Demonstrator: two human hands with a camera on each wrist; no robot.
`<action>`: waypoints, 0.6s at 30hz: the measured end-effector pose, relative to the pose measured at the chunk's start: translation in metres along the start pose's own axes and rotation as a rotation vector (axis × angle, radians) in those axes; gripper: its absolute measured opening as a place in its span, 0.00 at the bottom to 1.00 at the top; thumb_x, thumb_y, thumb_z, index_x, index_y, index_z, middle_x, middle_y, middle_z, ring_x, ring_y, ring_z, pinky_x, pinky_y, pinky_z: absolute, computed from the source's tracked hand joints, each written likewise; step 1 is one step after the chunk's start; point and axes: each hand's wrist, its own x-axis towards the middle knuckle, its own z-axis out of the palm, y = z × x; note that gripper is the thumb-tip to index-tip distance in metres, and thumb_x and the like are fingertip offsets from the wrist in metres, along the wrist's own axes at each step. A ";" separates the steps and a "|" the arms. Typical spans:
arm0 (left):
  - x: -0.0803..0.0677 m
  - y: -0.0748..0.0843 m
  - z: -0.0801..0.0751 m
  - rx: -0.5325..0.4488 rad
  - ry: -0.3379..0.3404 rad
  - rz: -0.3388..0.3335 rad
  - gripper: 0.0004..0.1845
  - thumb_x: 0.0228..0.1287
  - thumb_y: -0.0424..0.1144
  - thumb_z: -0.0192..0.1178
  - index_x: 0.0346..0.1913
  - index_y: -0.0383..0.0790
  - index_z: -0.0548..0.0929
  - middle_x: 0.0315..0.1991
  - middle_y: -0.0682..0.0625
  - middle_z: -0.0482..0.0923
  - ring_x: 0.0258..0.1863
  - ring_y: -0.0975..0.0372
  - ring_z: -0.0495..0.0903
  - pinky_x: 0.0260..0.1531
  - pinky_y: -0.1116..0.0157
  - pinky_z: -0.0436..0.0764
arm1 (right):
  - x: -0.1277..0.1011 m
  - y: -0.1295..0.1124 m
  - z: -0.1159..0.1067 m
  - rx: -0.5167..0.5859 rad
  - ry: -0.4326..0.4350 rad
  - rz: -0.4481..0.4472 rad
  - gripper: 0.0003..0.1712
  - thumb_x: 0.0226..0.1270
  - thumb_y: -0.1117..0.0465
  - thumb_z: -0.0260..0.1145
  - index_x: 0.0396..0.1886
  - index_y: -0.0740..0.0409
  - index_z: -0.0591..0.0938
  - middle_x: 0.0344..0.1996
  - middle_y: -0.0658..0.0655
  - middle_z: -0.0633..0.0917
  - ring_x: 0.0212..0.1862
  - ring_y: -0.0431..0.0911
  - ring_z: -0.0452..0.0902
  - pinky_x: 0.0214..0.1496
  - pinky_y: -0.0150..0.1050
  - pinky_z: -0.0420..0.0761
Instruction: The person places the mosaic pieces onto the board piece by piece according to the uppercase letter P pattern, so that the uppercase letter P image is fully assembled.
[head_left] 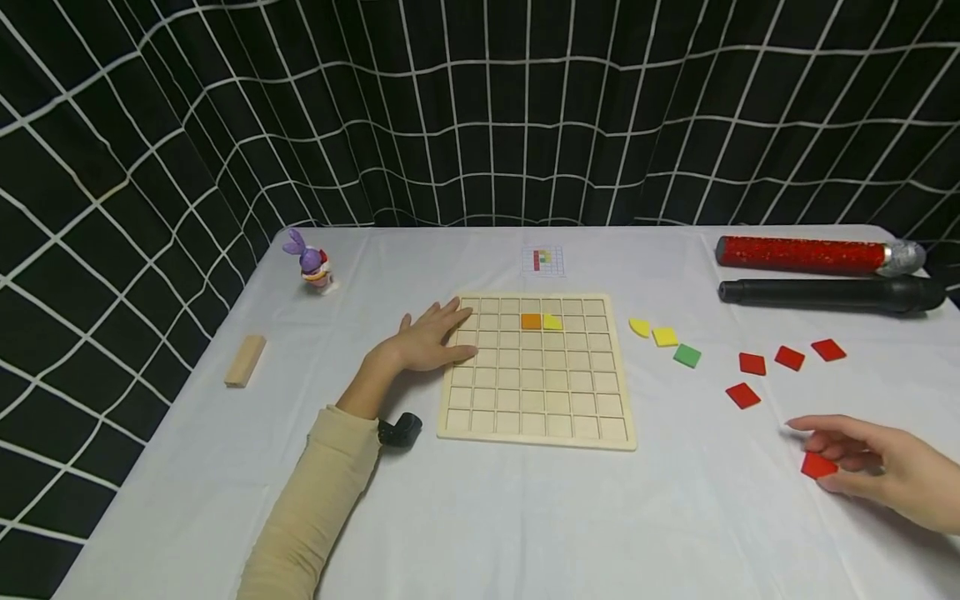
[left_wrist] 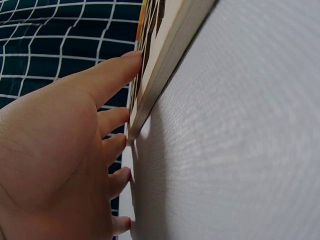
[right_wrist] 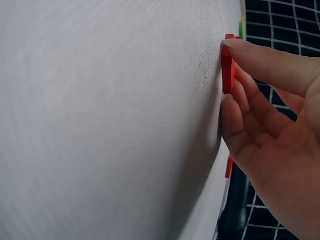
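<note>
A wooden grid board (head_left: pixel 537 375) lies flat on the white cloth, with an orange square tile (head_left: pixel 531 322) and a yellow tile (head_left: pixel 552 322) side by side in its second row. Across its upper left edge rests my left hand (head_left: pixel 431 337), fingers spread, thumb and fingertips on the rim; the left wrist view shows the thumb over the board's edge (left_wrist: pixel 165 65). Off to the right, my right hand (head_left: pixel 885 467) pinches a red square tile (head_left: pixel 818 466) by its edges, low over the cloth. In the right wrist view the thumb meets one end of this red tile (right_wrist: pixel 228 72).
Several red tiles (head_left: pixel 752 364), a green tile (head_left: pixel 687 356), a yellow square (head_left: pixel 664 337) and a yellow quarter-round (head_left: pixel 640 327) lie right of the board. Behind it is a small pattern card (head_left: pixel 543 261). Also there: red tube (head_left: pixel 802 254), black rod (head_left: pixel 825 294), wooden block (head_left: pixel 245 361), figurine (head_left: pixel 311 262).
</note>
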 end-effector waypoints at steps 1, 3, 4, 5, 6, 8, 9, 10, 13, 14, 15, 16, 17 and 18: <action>0.000 0.000 0.000 0.001 0.001 0.001 0.40 0.68 0.62 0.48 0.76 0.48 0.50 0.76 0.50 0.37 0.74 0.53 0.36 0.65 0.41 0.34 | 0.000 0.000 0.001 -0.001 0.012 -0.011 0.37 0.45 0.70 0.77 0.58 0.68 0.73 0.37 0.52 0.80 0.33 0.32 0.72 0.34 0.26 0.77; -0.001 -0.001 0.001 0.001 0.005 0.006 0.40 0.68 0.62 0.48 0.76 0.48 0.51 0.76 0.50 0.37 0.74 0.53 0.36 0.65 0.41 0.34 | 0.000 0.002 0.002 -0.003 0.030 -0.032 0.37 0.43 0.70 0.77 0.57 0.68 0.74 0.35 0.50 0.79 0.31 0.33 0.71 0.32 0.27 0.77; 0.000 -0.002 0.001 0.003 0.006 0.006 0.40 0.68 0.62 0.48 0.76 0.48 0.51 0.76 0.50 0.37 0.74 0.53 0.36 0.65 0.41 0.34 | 0.000 0.002 0.002 0.003 0.038 -0.043 0.37 0.43 0.70 0.77 0.56 0.68 0.74 0.34 0.50 0.79 0.31 0.33 0.71 0.32 0.27 0.76; 0.000 -0.002 0.001 0.000 0.010 0.008 0.40 0.68 0.62 0.48 0.76 0.48 0.51 0.76 0.50 0.37 0.74 0.52 0.37 0.65 0.41 0.34 | 0.000 0.002 0.002 0.002 0.046 -0.048 0.36 0.42 0.71 0.77 0.56 0.68 0.74 0.34 0.49 0.78 0.30 0.34 0.71 0.31 0.27 0.76; 0.000 -0.002 0.002 0.002 0.011 0.009 0.40 0.68 0.62 0.48 0.76 0.48 0.51 0.76 0.50 0.37 0.74 0.52 0.37 0.65 0.41 0.34 | 0.000 0.003 0.002 -0.001 0.053 -0.048 0.36 0.42 0.71 0.77 0.56 0.67 0.75 0.32 0.48 0.77 0.29 0.34 0.71 0.30 0.28 0.75; -0.001 -0.002 0.002 -0.002 0.010 0.007 0.40 0.68 0.62 0.48 0.76 0.48 0.51 0.76 0.50 0.37 0.74 0.53 0.36 0.65 0.41 0.34 | 0.001 0.003 0.002 -0.003 0.029 -0.020 0.37 0.44 0.69 0.77 0.57 0.67 0.74 0.31 0.49 0.75 0.28 0.36 0.69 0.28 0.28 0.73; -0.001 -0.002 0.002 -0.001 0.008 0.005 0.40 0.68 0.62 0.48 0.76 0.48 0.51 0.76 0.50 0.37 0.74 0.53 0.36 0.65 0.41 0.34 | 0.001 0.004 0.001 -0.005 0.014 0.002 0.36 0.45 0.69 0.77 0.57 0.68 0.74 0.30 0.49 0.75 0.28 0.37 0.68 0.28 0.29 0.72; -0.001 -0.002 0.002 -0.002 0.006 0.004 0.40 0.68 0.62 0.48 0.76 0.48 0.51 0.76 0.50 0.37 0.74 0.53 0.36 0.65 0.41 0.34 | 0.002 0.004 0.000 -0.006 -0.003 0.029 0.36 0.46 0.68 0.76 0.58 0.68 0.73 0.30 0.50 0.74 0.28 0.38 0.67 0.28 0.29 0.71; -0.002 -0.002 0.002 -0.004 0.001 0.001 0.40 0.68 0.62 0.48 0.76 0.48 0.50 0.76 0.50 0.37 0.74 0.53 0.36 0.65 0.41 0.34 | 0.005 0.005 -0.003 -0.003 -0.048 0.108 0.35 0.50 0.65 0.75 0.58 0.71 0.73 0.30 0.51 0.75 0.27 0.39 0.67 0.27 0.30 0.72; -0.002 -0.002 0.001 -0.002 0.002 0.001 0.40 0.68 0.62 0.48 0.76 0.48 0.50 0.76 0.50 0.37 0.74 0.53 0.36 0.65 0.41 0.34 | 0.005 0.005 -0.004 0.003 -0.048 0.129 0.34 0.51 0.64 0.75 0.57 0.71 0.74 0.30 0.52 0.77 0.27 0.40 0.68 0.27 0.30 0.72; -0.002 -0.001 0.001 -0.002 0.003 0.001 0.40 0.68 0.62 0.48 0.76 0.48 0.50 0.76 0.50 0.37 0.74 0.53 0.36 0.65 0.41 0.34 | 0.005 0.006 -0.004 0.011 -0.040 0.142 0.32 0.51 0.64 0.75 0.56 0.72 0.75 0.31 0.53 0.78 0.26 0.40 0.69 0.26 0.30 0.73; -0.002 -0.001 0.001 -0.003 0.004 0.003 0.40 0.68 0.62 0.48 0.76 0.48 0.50 0.76 0.50 0.37 0.74 0.53 0.36 0.65 0.41 0.34 | 0.006 0.005 -0.005 0.023 -0.033 0.153 0.31 0.51 0.63 0.75 0.54 0.72 0.76 0.32 0.54 0.80 0.25 0.41 0.69 0.25 0.31 0.73; -0.001 -0.001 0.001 -0.002 0.005 0.003 0.40 0.68 0.62 0.48 0.76 0.48 0.50 0.76 0.50 0.37 0.74 0.53 0.37 0.65 0.41 0.34 | 0.006 0.005 -0.006 0.031 -0.021 0.157 0.30 0.51 0.63 0.75 0.53 0.72 0.77 0.33 0.55 0.80 0.25 0.41 0.69 0.24 0.31 0.73; -0.001 -0.001 0.000 -0.002 0.006 0.004 0.40 0.68 0.62 0.48 0.76 0.48 0.50 0.76 0.50 0.38 0.74 0.53 0.37 0.65 0.41 0.34 | 0.007 0.004 -0.007 0.046 -0.011 0.160 0.29 0.52 0.63 0.75 0.52 0.72 0.78 0.33 0.56 0.81 0.25 0.41 0.70 0.24 0.31 0.73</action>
